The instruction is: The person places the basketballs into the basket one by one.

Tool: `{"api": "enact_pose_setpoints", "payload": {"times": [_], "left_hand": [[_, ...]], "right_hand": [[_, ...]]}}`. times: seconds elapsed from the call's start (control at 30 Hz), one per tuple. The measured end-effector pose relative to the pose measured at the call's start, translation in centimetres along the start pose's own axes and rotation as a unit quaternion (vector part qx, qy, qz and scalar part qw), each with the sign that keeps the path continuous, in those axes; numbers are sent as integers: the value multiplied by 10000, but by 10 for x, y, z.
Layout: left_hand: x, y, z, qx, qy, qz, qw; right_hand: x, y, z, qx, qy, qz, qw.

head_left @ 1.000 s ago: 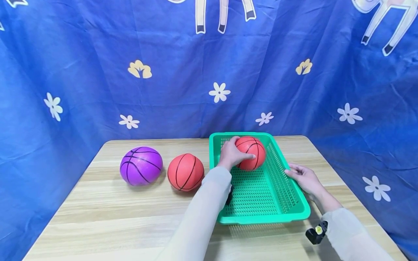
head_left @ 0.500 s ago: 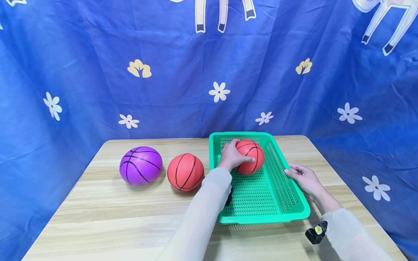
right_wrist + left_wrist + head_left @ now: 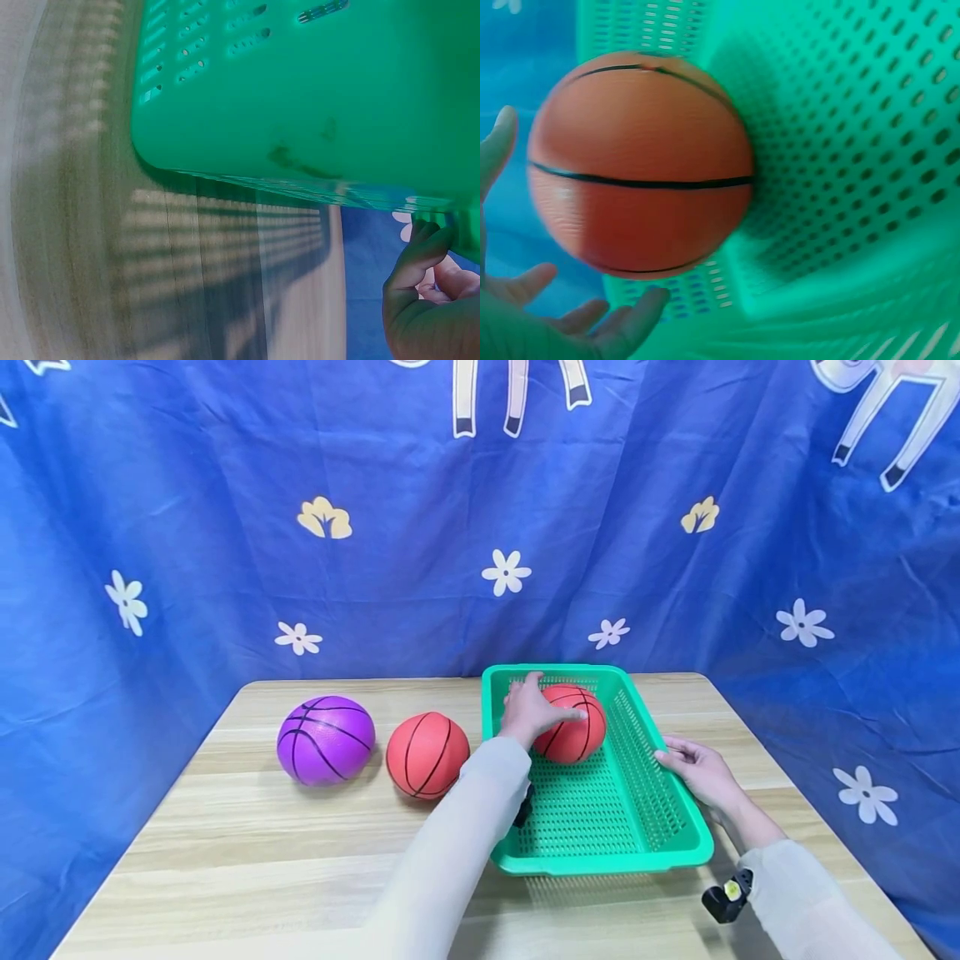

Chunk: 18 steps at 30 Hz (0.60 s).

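Inside the green plastic basket [image 3: 600, 864], a red ball with black basketball lines [image 3: 577, 743] rests toward the back. My left hand [image 3: 527, 714] is over the basket's left side with thumb and fingers spread beside this ball. In the left wrist view a gap shows between the ball [image 3: 645, 157] and the spread fingers of the left hand [image 3: 577, 322]. My right hand [image 3: 705, 772] grips the basket's right rim, thumb on top. The right wrist view has its curled fingers [image 3: 420, 262] under the rim, beside the basket wall [image 3: 300, 112].
Left of the basket, a second red ball [image 3: 427, 756] sits on the wooden table [image 3: 262, 868], close to my left sleeve. A purple ball [image 3: 326, 741] lies further left. A blue patterned curtain [image 3: 390, 568] hangs behind the table and along both sides.
The red ball has come down onto the basket's floor, slightly nearer to me. My left fingers have spread and let go of it. The right hand has stayed on the rim.
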State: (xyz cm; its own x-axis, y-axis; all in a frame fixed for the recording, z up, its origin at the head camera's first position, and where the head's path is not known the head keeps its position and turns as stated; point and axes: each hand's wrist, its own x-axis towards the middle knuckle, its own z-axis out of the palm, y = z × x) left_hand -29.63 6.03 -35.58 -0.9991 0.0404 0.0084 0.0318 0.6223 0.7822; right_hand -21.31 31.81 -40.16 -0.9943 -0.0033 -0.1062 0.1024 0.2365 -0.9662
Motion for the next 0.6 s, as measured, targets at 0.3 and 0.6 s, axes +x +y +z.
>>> {"api": "enact_pose_setpoints", "payload": {"times": [0.3, 0.6], "left_hand": [[-4, 20, -31, -363, 115, 257, 9989], [-5, 14, -55, -335, 149, 699, 9969]], "right_hand": [[-1, -2, 0, 43, -18, 9, 10000], [-1, -2, 1, -65, -6, 30, 10000]]}}
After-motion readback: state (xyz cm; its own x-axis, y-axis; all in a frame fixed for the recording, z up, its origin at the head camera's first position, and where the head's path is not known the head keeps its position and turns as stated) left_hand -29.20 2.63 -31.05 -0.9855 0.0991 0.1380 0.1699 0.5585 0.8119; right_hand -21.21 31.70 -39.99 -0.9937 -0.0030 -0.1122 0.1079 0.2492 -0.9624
